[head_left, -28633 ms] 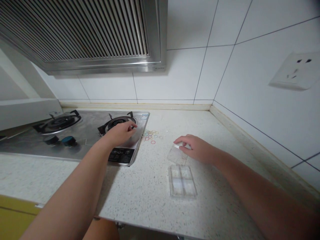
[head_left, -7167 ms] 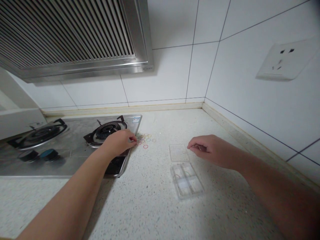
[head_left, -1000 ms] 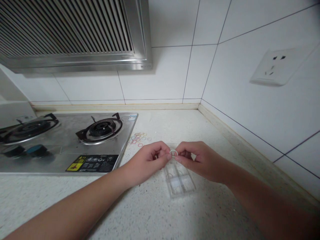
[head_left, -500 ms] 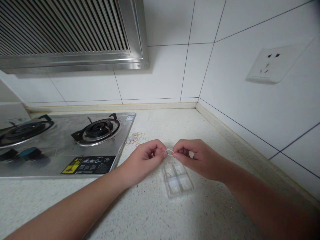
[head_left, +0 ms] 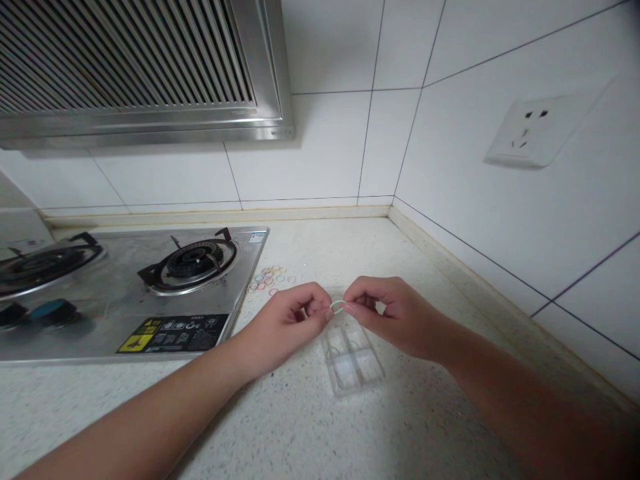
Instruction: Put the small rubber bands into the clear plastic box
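Observation:
A small pale green hair tie [head_left: 339, 303], a thin loop, is pinched between my two hands. My left hand [head_left: 297, 312] grips its left side with thumb and fingertips. On the other side, my right hand [head_left: 385, 308] pinches the loop the same way. Below the hands a clear plastic divided box [head_left: 354, 363] lies on the counter, with faint loops visible in its far compartments; the far edge is partly hidden by the hands. Several coloured hair ties [head_left: 270, 279] are scattered on the counter beyond my left hand.
A steel gas stove [head_left: 115, 287] with black burners fills the left of the counter [head_left: 320, 440]. Above it hangs a range hood [head_left: 150, 130]. Tiled walls meet in the corner at the back right, with a socket [head_left: 525, 133] on the right wall.
Both hands still pinch the pale green loop, which has tilted, its right side now higher. The whole view has shifted slightly.

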Demonstrator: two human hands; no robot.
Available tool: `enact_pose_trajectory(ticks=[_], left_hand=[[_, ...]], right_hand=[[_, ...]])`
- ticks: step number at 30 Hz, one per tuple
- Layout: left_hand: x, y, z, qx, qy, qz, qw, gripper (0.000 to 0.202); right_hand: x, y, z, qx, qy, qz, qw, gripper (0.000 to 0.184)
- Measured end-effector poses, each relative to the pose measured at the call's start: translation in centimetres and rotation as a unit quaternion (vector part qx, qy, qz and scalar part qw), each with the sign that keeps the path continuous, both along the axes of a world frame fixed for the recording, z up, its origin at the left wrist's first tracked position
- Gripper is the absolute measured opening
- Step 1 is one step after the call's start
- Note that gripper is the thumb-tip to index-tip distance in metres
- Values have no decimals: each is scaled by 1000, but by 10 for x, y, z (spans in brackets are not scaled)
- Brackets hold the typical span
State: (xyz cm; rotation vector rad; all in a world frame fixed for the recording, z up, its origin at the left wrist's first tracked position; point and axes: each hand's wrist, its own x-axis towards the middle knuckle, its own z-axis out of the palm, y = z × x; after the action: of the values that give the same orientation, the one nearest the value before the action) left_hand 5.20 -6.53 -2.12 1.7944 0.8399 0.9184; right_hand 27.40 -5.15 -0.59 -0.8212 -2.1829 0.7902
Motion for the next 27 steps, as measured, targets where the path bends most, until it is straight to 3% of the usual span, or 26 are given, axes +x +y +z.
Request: enact_pose_trajectory(ticks=[27], left_hand=[[-1,0,-1,12,16,-9,1000,18]], right_hand=[[-1,-2,1,3,15,-14,1000,16]])
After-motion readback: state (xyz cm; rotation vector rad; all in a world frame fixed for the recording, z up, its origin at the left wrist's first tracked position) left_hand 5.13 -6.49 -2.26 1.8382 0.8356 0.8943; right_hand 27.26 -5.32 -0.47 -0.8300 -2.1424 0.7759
